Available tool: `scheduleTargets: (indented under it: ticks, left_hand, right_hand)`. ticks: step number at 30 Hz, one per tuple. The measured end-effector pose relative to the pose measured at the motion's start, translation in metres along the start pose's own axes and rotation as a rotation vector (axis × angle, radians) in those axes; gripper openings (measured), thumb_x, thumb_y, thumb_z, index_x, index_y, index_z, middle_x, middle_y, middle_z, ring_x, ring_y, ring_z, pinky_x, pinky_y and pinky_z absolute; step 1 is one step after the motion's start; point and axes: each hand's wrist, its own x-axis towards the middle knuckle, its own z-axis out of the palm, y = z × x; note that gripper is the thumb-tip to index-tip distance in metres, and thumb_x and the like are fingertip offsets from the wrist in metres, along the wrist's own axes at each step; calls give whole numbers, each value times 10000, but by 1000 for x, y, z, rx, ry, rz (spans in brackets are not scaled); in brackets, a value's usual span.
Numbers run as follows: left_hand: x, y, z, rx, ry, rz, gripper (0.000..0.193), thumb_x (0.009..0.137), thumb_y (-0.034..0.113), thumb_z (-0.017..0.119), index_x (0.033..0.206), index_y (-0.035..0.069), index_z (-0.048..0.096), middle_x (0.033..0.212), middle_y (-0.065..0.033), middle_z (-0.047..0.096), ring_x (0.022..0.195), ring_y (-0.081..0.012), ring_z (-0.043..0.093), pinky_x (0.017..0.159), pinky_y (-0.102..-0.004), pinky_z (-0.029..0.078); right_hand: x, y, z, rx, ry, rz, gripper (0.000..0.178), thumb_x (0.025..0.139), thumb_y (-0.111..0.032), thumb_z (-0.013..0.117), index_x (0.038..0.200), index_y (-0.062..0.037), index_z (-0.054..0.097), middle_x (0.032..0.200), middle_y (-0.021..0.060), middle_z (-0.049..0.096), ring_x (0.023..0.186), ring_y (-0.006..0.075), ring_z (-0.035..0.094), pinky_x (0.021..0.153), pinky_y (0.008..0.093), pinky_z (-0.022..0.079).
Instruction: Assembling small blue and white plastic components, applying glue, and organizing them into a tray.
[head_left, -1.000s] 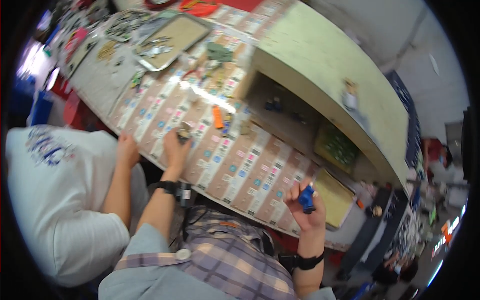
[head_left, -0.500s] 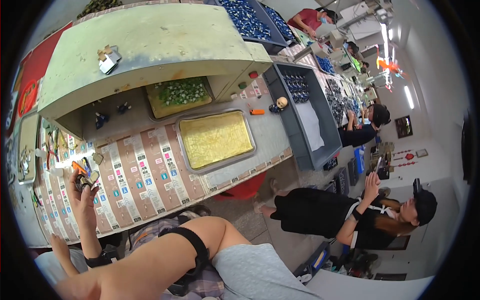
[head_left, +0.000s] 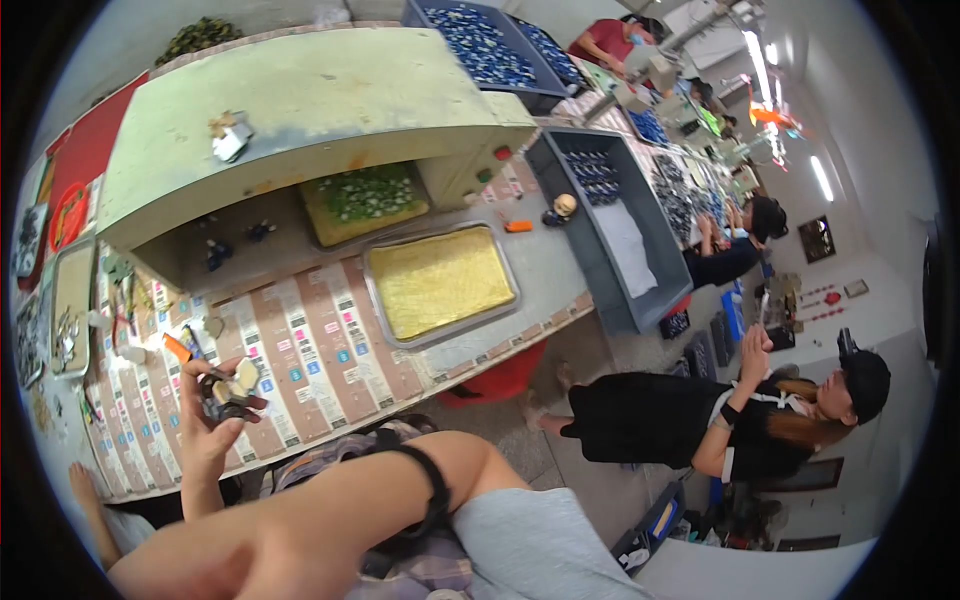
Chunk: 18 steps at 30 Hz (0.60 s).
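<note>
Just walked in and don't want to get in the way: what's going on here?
The person's left hand holds a small dark item with cream-coloured parts above a striped table covering. The right hand is out of view; the right arm crosses the foreground. A yellow-lined tray lies farther right, and behind it another tray holds green-and-white pieces inside an open-fronted pale box. Off to the right, another person in black stands, hands raised.
</note>
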Motion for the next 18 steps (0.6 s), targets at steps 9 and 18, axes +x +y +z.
scheduleTargets:
  ticks: [9, 18]
  left_hand:
    - [-11, 6, 6, 236, -125, 304, 766, 642, -11, 734, 1272, 86, 307, 1302, -130, 380, 1189, -224, 403, 983, -332, 341]
    - [-28, 6, -1, 401, -86, 394, 646, 686, -53, 639, 1246, 70, 340, 1178, -123, 423, 1093, -232, 465, 918, -327, 371]
  right_hand:
    - [-103, -31, -19, -1187, 1326, -191, 232, 834, -178, 609, 974, -11, 528, 832, 41, 580, 716, 91, 525, 661, 212, 417]
    - [-92, -2, -44, -1092, 1324, -127, 201, 808, -63, 631, 978, -4, 543, 849, 25, 583, 691, 59, 537, 586, 186, 433]
